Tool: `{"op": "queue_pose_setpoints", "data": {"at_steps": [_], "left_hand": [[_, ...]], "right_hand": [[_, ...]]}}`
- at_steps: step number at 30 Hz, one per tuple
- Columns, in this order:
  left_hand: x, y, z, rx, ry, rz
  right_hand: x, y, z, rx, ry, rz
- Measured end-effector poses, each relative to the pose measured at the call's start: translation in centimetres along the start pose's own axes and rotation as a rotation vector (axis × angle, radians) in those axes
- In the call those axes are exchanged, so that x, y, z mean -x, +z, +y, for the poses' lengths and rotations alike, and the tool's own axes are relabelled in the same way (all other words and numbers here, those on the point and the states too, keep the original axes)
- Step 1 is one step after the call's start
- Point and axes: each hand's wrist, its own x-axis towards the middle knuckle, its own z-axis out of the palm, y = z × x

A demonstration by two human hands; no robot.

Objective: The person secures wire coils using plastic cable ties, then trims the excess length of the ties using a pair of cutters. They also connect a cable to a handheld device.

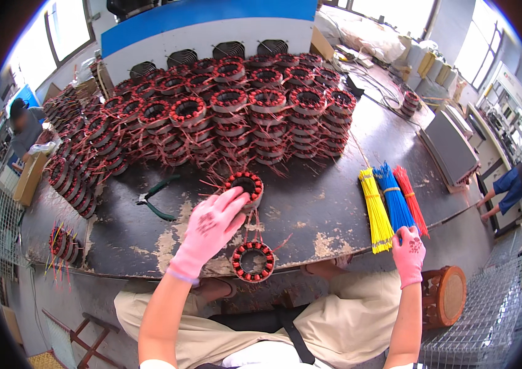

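Evidently the nearest ring (253, 276) overhangs the table edge (288, 264).

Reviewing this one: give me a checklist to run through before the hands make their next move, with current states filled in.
1. Left hand touching the upper stator: ok.
2. Right hand at the near end of the blue wire bundle: ok.
3. Single wire separated by the right hand: cannot tell.
4. Yellow wire bundle and red wire bundle within reach: ok, likely.
5. Green-handled cutters out of both hands: ok.
6. Lower stator fully on the tabletop: not ok, appears to overhang.
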Motion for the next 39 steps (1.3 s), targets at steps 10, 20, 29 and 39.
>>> {"op": "queue_pose_setpoints", "data": {"at_steps": [10,20,29,39], "left_hand": [[-0.6,3.3,-1.9,-0.152,-0.184,-0.328],[5.9,-1.5,-4.7,-0.305,-0.476,-0.307],[4.4,-0.3,-7.1,-0.351,-0.624,-0.225],[6.4,-2.0,6.7,-0.049,0.149,0.24]], "right_hand": [[-0.1,1.6,0.2,-0.061,0.006,-0.05],[-0.3,1.7,0.8,-0.122,-0.014,-0.075],[-0.3,0.6,1.3,-0.343,0.174,-0.09],[6.1,-9.7,-5.2,-0.606,0.268,0.18]]}}
